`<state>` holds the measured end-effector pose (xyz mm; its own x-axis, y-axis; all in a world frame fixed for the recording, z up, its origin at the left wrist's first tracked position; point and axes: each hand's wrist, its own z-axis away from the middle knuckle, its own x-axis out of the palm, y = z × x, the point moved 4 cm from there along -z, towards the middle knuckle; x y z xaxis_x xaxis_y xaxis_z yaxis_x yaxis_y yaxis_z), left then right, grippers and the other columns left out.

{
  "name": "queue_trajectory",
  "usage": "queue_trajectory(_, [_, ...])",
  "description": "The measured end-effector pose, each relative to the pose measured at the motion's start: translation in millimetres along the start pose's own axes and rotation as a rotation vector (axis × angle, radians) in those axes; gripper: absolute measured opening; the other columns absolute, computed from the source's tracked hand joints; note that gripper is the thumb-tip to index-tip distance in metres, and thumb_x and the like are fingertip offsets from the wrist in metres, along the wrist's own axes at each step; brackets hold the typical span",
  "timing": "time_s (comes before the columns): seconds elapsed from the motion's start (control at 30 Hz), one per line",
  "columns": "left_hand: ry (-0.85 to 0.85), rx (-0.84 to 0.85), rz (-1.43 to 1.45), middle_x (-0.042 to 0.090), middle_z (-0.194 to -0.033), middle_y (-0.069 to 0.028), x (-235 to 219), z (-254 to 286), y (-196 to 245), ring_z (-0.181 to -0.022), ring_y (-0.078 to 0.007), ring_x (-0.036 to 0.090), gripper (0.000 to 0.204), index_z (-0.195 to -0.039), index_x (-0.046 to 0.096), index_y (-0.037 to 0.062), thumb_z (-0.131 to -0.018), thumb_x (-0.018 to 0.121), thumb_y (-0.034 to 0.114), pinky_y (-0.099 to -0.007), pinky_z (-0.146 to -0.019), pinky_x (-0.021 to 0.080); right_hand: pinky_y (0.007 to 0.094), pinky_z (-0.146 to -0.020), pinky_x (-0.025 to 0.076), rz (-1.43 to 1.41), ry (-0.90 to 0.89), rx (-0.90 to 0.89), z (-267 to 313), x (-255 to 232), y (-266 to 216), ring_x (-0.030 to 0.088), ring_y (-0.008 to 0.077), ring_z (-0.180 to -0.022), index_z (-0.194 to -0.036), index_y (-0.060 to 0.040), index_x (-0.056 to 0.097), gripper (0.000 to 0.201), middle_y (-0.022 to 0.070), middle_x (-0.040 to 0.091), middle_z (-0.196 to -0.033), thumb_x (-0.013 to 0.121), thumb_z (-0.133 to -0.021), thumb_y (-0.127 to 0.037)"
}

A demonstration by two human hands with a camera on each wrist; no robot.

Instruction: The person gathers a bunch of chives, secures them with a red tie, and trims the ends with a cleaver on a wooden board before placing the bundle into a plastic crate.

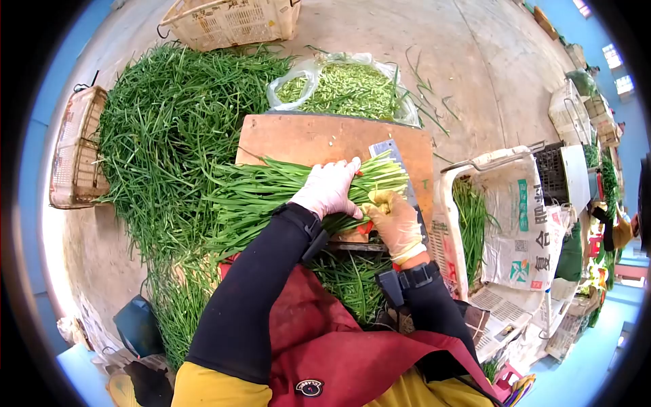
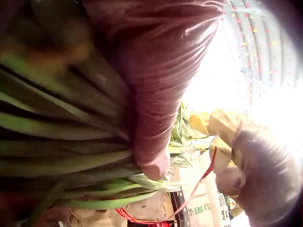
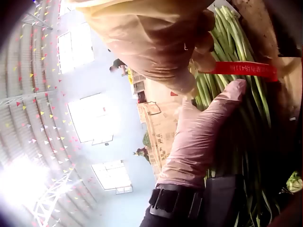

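Note:
A thick bundle of garlic chives [image 1: 261, 193] lies across a wooden board [image 1: 298, 136], pale stem ends to the right. My gloved left hand [image 1: 324, 188] lies over the bundle and grips it, thumb toward the right hand. A printed red tape [image 3: 246, 69] goes round the stems in the right wrist view. In a yellowish glove, my right hand [image 1: 395, 220] pinches the tape close beside the left thumb. Red tape [image 2: 204, 176] also runs up to its fingers in the left wrist view. A grey-blue metal strip [image 1: 384, 147] lies under the stem ends.
A big heap of loose chives [image 1: 183, 102] lies left of the board. Behind it is a plastic bag [image 1: 291, 88] of cut stem pieces [image 1: 352, 88]. Plastic crates [image 1: 234, 24] stand behind and at left. At right, a white-framed crate [image 1: 451, 224] holds more chives and a printed sack [image 1: 512, 237].

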<state>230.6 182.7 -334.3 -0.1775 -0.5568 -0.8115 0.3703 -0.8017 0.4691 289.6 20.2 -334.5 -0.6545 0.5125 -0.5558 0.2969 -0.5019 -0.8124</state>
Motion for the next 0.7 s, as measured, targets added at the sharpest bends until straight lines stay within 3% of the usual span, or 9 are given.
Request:
queue_trajectory(0.17, [0.020,0.006,-0.005,0.056,-0.127,-0.0151,3.0,2.2,-2.5,-0.121,-0.0342,0.053,0.114,-0.144,0.035,0.0081,-0.053,0.090,0.050,-0.0429,-0.100,0.041,0.0219,-0.053,0.039,-0.592,0.285,0.101,20.9,-37.3,18.2,0.045,0.0034,-0.059,-0.107,-0.0032,0.068,0.017,-0.0028,0.064,-0.083,0.056,-0.095,-0.006])
queue_trajectory(0.27, [-0.004,-0.003,-0.011,0.056,-0.127,-0.0149,0.3,0.8,-2.0,-0.120,-0.0337,0.053,0.113,-0.144,0.036,0.0082,-0.053,0.090,0.049,-0.0434,-0.100,0.042,0.0213,-0.056,0.042,-0.470,0.046,0.256,34.6,-45.0,35.5,0.047,0.0038,-0.060,-0.123,-0.0047,0.063,0.032,-0.0036,0.063,-0.081,0.056,-0.092,-0.002])
queue_trajectory(0.33, [0.010,-0.005,-0.014,0.057,-0.126,-0.0147,2.0,0.1,-3.6,-0.120,-0.0335,0.054,0.111,-0.143,0.037,0.0084,-0.053,0.090,0.048,-0.0436,-0.100,0.042,0.0206,-0.059,0.044,-0.209,-0.308,0.416,53.5,-31.1,32.0,0.052,0.0043,-0.064,-0.139,-0.0078,0.053,0.052,-0.0030,0.063,-0.080,0.056,-0.088,0.002])
queue_trajectory(0.37, [0.018,-0.005,-0.021,0.057,-0.126,-0.0145,3.2,0.4,-3.3,-0.120,-0.0334,0.054,0.110,-0.142,0.038,0.0087,-0.053,0.090,0.047,-0.0437,-0.100,0.042,0.0211,-0.063,0.048,-0.228,-0.412,0.310,56.2,-17.8,38.4,0.057,0.0051,-0.068,-0.148,-0.0107,0.043,0.066,-0.0004,0.065,-0.083,0.057,-0.085,0.005])
queue_trajectory(0.43, [0.015,0.008,-0.012,0.057,-0.125,-0.0143,4.0,1.2,-2.7,-0.119,-0.0336,0.054,0.108,-0.141,0.039,0.0088,-0.054,0.090,0.047,-0.0437,-0.099,0.042,0.0229,-0.069,0.050,-0.298,-0.429,0.123,57.0,10.1,28.9,0.059,0.0067,-0.072,-0.143,-0.0086,0.048,0.059,0.0011,0.068,-0.089,0.056,-0.086,0.006])
queue_trajectory(0.5, [0.022,0.014,-0.011,0.058,-0.124,-0.0141,-2.3,2.1,-1.4,-0.118,-0.0339,0.055,0.106,-0.139,0.040,0.0089,-0.054,0.090,0.046,-0.0437,-0.098,0.043,0.0255,-0.075,0.051,-0.140,-0.292,-0.257,45.7,28.2,19.4,0.061,0.0103,-0.076,-0.129,-0.0051,0.060,0.042,0.0032,0.070,-0.093,0.058,-0.088,0.003])
queue_trajectory(0.53, [-0.013,0.010,-0.032,0.059,-0.122,-0.0141,-3.8,3.0,0.7,-0.117,-0.0339,0.056,0.103,-0.139,0.040,0.0088,-0.055,0.090,0.045,-0.0438,-0.098,0.043,0.0282,-0.076,0.050,-0.452,-0.248,-0.045,44.8,33.0,18.4,0.063,0.0152,-0.079,-0.112,-0.0011,0.068,0.024,0.0082,0.069,-0.090,0.059,-0.090,-0.002])
queue_trajectory(0.63, [-0.026,0.015,-0.068,0.060,-0.121,-0.0147,-1.5,1.1,-4.7,-0.116,-0.0344,0.057,0.099,-0.138,0.041,0.0079,-0.058,0.089,0.041,-0.0440,-0.096,0.045,0.0304,-0.075,0.050,-0.173,-0.094,-0.150,14.9,14.1,-31.2,0.065,0.0182,-0.081,-0.104,0.0009,0.070,0.018,0.0142,0.069,-0.089,0.060,-0.090,-0.004])
queue_trajectory(0.7, [-0.153,0.028,0.040,0.060,-0.124,-0.0153,-16.2,8.4,-0.4,-0.118,-0.0344,0.056,0.098,-0.139,0.041,0.0069,-0.060,0.088,0.041,-0.0441,-0.098,0.044,0.0325,-0.075,0.050,-0.200,-0.060,-0.079,-3.7,17.2,-16.7,0.066,0.0227,-0.082,-0.103,0.0014,0.070,0.018,0.0160,0.069,-0.090,0.062,-0.089,-0.006])
